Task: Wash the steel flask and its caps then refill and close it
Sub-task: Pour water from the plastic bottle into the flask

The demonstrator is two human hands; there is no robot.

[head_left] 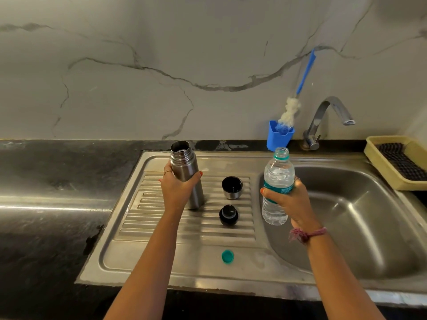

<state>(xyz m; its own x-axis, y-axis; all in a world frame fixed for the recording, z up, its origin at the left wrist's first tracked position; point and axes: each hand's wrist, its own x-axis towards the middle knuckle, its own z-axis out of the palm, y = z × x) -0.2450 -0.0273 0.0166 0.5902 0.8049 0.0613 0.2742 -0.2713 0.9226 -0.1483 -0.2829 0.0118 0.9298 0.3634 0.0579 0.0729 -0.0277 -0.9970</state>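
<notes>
The open steel flask stands upright on the ribbed drainboard, and my left hand grips its body. My right hand holds an uncapped clear plastic water bottle upright near the basin's left edge; it has water in it. Between the hands, the steel cup cap sits mouth up, and the black inner stopper lies just in front of it. A teal bottle cap rests on the flat front part of the drainboard.
The sink basin lies to the right, with a tap behind it. A blue holder with a bottle brush stands against the marble wall. A beige tray sits at far right. Dark countertop spreads left.
</notes>
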